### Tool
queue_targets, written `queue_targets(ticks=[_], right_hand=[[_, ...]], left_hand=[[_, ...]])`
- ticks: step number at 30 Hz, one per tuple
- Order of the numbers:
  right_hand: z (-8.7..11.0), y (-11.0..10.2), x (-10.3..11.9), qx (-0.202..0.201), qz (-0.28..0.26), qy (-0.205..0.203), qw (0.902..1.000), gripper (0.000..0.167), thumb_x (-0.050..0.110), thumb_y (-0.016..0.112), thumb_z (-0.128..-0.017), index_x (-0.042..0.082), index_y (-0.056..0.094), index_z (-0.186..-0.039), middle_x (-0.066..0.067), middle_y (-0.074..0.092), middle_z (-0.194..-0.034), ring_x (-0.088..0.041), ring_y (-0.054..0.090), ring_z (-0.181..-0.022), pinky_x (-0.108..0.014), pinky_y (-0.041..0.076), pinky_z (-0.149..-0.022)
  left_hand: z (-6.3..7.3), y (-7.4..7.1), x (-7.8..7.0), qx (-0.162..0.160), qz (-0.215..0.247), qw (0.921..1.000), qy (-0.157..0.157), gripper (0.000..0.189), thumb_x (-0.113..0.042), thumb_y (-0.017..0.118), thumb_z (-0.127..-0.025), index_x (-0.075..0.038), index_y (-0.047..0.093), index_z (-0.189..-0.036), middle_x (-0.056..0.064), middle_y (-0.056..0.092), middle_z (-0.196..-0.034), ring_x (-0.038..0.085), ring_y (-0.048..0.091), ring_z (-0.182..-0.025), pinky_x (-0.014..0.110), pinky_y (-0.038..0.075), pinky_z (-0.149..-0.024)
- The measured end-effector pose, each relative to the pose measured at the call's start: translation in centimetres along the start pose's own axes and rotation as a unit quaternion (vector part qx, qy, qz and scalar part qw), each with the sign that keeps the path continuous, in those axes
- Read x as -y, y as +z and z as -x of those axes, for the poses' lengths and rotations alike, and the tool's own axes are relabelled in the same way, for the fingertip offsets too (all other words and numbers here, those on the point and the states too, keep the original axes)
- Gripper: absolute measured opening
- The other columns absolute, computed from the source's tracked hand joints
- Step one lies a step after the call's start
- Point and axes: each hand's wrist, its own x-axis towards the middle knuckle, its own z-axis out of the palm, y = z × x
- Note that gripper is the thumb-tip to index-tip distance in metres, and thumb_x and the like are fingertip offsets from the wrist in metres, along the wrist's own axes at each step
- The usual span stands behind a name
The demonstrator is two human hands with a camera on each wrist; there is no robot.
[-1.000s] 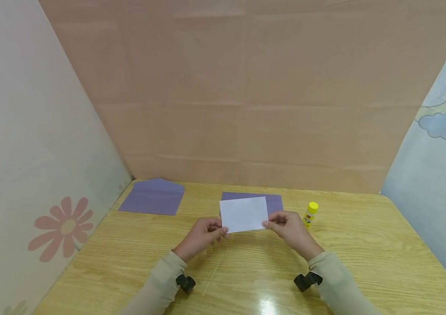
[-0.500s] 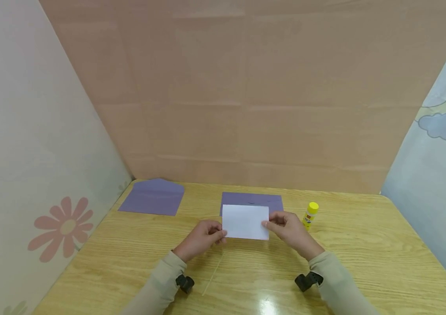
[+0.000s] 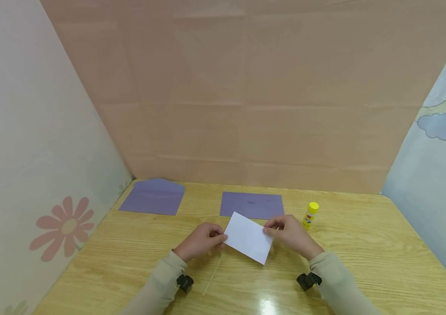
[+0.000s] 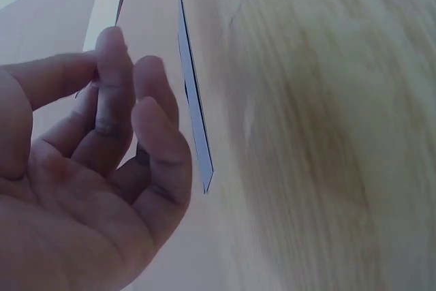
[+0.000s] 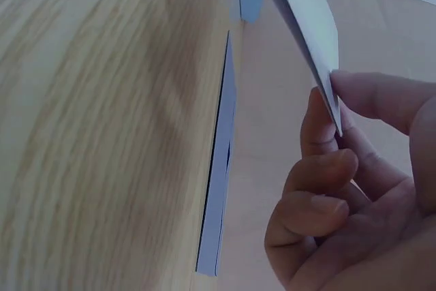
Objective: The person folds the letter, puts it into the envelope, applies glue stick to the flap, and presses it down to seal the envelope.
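Between both hands a white card (image 3: 248, 238) is held up over the table, tilted so its lower right corner points down toward the person. My left hand (image 3: 201, 239) pinches its left corner between thumb and fingertip. With thumb and fingers, my right hand (image 3: 291, 234) grips the upper right edge. In the right wrist view the card (image 5: 310, 18) appears nearly edge-on, its tip between thumb and index finger. A darker reddish side of the card (image 4: 105, 5) shows in the left wrist view. Just behind the card lies a purple envelope (image 3: 242, 203) with a small slit.
Another purple envelope (image 3: 152, 200), flap opened upward, lies at the table's back left. A yellow glue stick (image 3: 310, 215) stands upright beyond the right hand. Brown paper (image 3: 238, 109) covers the wall behind the wooden table (image 3: 364, 253).
The card has come down toward the person and turned clockwise, uncovering the purple envelope behind it. Both hands keep their hold, with the right now at the card's upper edge.
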Motion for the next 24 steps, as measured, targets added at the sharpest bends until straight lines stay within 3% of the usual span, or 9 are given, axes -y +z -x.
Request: queue_targets(ticks=[3, 6, 9, 13, 16, 20, 24], right_hand=[[0.0, 0.0, -0.3, 0.01, 0.023, -0.011, 0.9996, 0.01, 0.019, 0.072, -0.091, 0.009, 0.075, -0.091, 0.0, 0.067, -0.084, -0.016, 0.052, -0.073, -0.028, 0.045, -0.06], [-0.1, 0.0, -0.6, 0.019, 0.044, -0.022, 0.9986, 0.008, 0.017, 0.072, -0.091, 0.01, 0.075, -0.088, 0.001, 0.066, -0.081, -0.016, 0.052, -0.073, -0.027, 0.044, -0.06], [0.0, 0.0, -0.9, 0.027, 0.058, -0.018, 0.9978, 0.006, 0.015, 0.072, -0.091, 0.01, 0.074, -0.088, 0.001, 0.066, -0.082, -0.016, 0.053, -0.074, -0.028, 0.045, -0.061], [0.3, -0.1, -1.3, 0.033, 0.07, 0.018, 0.9969, 0.004, 0.013, 0.073, -0.09, 0.009, 0.074, -0.088, 0.001, 0.066, -0.083, -0.015, 0.056, -0.077, -0.03, 0.048, -0.066], [0.5, -0.2, -1.7, 0.038, 0.072, 0.035, 0.996, 0.004, 0.011, 0.073, -0.089, 0.009, 0.074, -0.087, 0.0, 0.067, -0.084, -0.015, 0.056, -0.077, -0.032, 0.048, -0.067], [0.7, -0.4, -2.0, 0.038, 0.084, 0.047, 0.9947, 0.004, 0.011, 0.072, -0.09, 0.008, 0.074, -0.087, 0.0, 0.066, -0.084, -0.015, 0.056, -0.078, -0.032, 0.048, -0.068], [1.0, -0.6, -2.1, 0.028, 0.111, 0.064, 0.9914, 0.002, 0.009, 0.072, -0.088, 0.01, 0.073, -0.089, -0.001, 0.064, -0.085, -0.017, 0.056, -0.08, -0.033, 0.048, -0.069]], left_hand=[[0.0, -0.1, -0.1, 0.005, -0.028, 0.9996, 0.0, 0.027, -0.022, 0.061, -0.101, -0.001, 0.071, -0.087, 0.019, 0.067, -0.079, 0.023, 0.058, -0.067, 0.029, 0.047, -0.057], [0.0, -0.6, 0.3, -0.006, -0.066, 0.9978, -0.003, 0.026, -0.025, 0.06, -0.102, -0.006, 0.073, -0.091, 0.013, 0.068, -0.083, 0.016, 0.057, -0.069, 0.028, 0.047, -0.06], [0.1, -1.5, 0.8, -0.052, -0.12, 0.9914, -0.005, 0.022, -0.024, 0.06, -0.101, -0.008, 0.074, -0.099, 0.004, 0.069, -0.091, 0.013, 0.059, -0.078, 0.032, 0.05, -0.069], [0.3, -3.6, 1.2, -0.142, -0.198, 0.9692, -0.037, 0.016, -0.017, 0.063, -0.099, -0.005, 0.074, -0.103, 0.007, 0.07, -0.103, 0.023, 0.065, -0.091, 0.044, 0.053, -0.081], [0.7, -5.7, 1.7, -0.179, -0.235, 0.9512, -0.087, 0.022, -0.015, 0.062, -0.098, 0.0, 0.071, -0.111, 0.02, 0.067, -0.116, 0.039, 0.062, -0.108, 0.054, 0.051, -0.089], [1.1, -8.5, 3.0, -0.175, -0.278, 0.9327, -0.149, 0.042, -0.023, 0.057, -0.1, 0.004, 0.06, -0.132, 0.032, 0.056, -0.133, 0.057, 0.044, -0.127, 0.067, 0.043, -0.095], [1.2, -10.4, 4.9, -0.156, -0.294, 0.9212, -0.201, 0.058, -0.035, 0.053, -0.1, 0.001, 0.048, -0.145, 0.035, 0.038, -0.149, 0.063, 0.024, -0.137, 0.076, 0.03, -0.101]])
